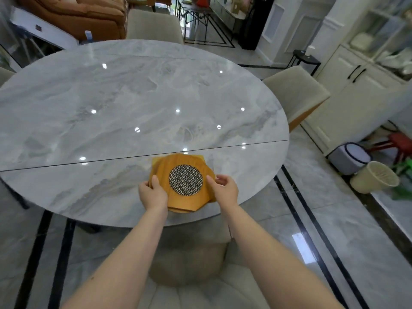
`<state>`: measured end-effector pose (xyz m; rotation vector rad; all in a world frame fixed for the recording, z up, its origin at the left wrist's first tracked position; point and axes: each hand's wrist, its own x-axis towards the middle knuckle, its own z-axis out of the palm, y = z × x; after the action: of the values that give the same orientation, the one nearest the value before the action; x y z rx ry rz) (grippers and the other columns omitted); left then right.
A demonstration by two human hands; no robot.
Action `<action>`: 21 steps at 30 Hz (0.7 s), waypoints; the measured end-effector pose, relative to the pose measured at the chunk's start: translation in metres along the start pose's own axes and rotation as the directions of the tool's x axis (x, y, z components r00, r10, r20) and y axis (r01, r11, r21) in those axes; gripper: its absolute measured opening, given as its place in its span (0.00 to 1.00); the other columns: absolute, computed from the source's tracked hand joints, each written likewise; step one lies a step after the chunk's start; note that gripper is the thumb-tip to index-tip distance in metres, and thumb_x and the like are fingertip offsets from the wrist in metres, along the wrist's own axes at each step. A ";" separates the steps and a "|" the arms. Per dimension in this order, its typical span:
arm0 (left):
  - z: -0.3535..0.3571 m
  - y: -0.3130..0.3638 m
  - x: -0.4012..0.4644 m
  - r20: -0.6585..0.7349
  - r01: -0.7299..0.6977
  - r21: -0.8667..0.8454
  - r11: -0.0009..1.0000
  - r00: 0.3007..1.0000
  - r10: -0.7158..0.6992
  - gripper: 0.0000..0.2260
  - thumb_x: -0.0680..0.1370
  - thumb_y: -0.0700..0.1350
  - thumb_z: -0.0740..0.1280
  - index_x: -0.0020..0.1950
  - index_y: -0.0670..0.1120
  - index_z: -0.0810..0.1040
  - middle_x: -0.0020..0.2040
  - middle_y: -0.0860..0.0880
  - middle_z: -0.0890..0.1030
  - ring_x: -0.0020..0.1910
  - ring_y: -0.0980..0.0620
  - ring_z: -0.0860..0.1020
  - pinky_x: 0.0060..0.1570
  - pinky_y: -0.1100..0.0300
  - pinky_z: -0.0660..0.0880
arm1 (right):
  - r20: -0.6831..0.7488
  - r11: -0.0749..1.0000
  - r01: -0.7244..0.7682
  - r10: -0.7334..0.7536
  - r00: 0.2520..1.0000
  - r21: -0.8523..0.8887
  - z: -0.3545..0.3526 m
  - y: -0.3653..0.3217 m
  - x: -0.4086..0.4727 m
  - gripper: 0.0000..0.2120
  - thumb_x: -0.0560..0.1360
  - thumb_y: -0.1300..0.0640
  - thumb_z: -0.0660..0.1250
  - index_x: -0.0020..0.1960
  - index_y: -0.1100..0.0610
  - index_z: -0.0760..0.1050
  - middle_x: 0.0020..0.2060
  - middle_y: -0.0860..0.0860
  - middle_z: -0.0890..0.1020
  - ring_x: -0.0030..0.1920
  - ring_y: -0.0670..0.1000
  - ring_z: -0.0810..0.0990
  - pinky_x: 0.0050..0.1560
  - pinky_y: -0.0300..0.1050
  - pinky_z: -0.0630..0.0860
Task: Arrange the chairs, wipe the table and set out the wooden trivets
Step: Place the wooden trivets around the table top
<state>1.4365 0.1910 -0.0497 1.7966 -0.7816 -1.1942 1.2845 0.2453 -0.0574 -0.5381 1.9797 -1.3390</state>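
Observation:
A stack of wooden trivets [176,168], the top one with a round metal-mesh centre, lies near the front edge of the round grey marble table [133,97]. My left hand [152,192] grips the stack's left side, thumb on top. My right hand [224,189] holds its right edge. The trivets sit fanned, their corners offset from one another. A beige chair [153,25] stands at the far side, another beige chair [296,92] at the right, and a third beige chair [200,293] is tucked under the table just below my arms.
A cream waste bin [376,177] and a grey bin [350,157] stand on the floor at the right, beside white cabinets [347,97]. An orange sofa [84,14] sits beyond the table. A small black side table [305,60] stands by the far wall.

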 end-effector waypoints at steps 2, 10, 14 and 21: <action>0.014 -0.003 -0.022 0.054 -0.010 0.007 1.000 0.998 0.010 0.15 0.82 0.48 0.58 0.58 0.37 0.72 0.55 0.39 0.76 0.55 0.42 0.75 0.52 0.54 0.70 | -0.056 0.998 -0.052 0.053 0.997 0.027 -0.027 0.004 -0.001 0.22 0.68 0.53 0.76 0.57 0.60 0.74 0.50 0.54 0.80 0.50 0.51 0.79 0.50 0.43 0.78; 0.087 -0.005 -0.108 0.285 -0.017 -0.026 1.000 0.958 0.024 0.15 0.82 0.49 0.57 0.59 0.38 0.72 0.53 0.42 0.76 0.53 0.46 0.75 0.51 0.54 0.71 | -0.216 0.954 -0.024 0.092 0.972 0.298 -0.141 0.007 0.002 0.19 0.68 0.59 0.77 0.54 0.59 0.73 0.51 0.56 0.80 0.49 0.52 0.80 0.47 0.41 0.78; 0.139 -0.008 -0.157 0.357 -0.038 -0.054 0.998 0.933 0.055 0.15 0.82 0.47 0.57 0.60 0.38 0.73 0.51 0.43 0.76 0.53 0.45 0.76 0.49 0.55 0.71 | -0.260 0.930 -0.026 0.129 0.957 0.367 -0.206 0.015 0.021 0.18 0.69 0.61 0.76 0.55 0.61 0.74 0.52 0.57 0.80 0.49 0.51 0.80 0.52 0.44 0.78; 0.248 -0.019 -0.244 0.430 0.056 -0.091 0.994 0.903 -0.012 0.13 0.82 0.45 0.55 0.60 0.40 0.74 0.50 0.43 0.78 0.47 0.48 0.76 0.45 0.57 0.72 | -0.277 0.927 -0.073 0.184 0.943 0.367 -0.337 0.019 0.076 0.21 0.70 0.61 0.75 0.60 0.64 0.74 0.53 0.57 0.80 0.50 0.53 0.79 0.58 0.52 0.77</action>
<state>1.1191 0.3313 -0.0163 1.4834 -0.9186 -1.6555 0.9882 0.4186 -0.0171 -0.0252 1.9058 -1.7247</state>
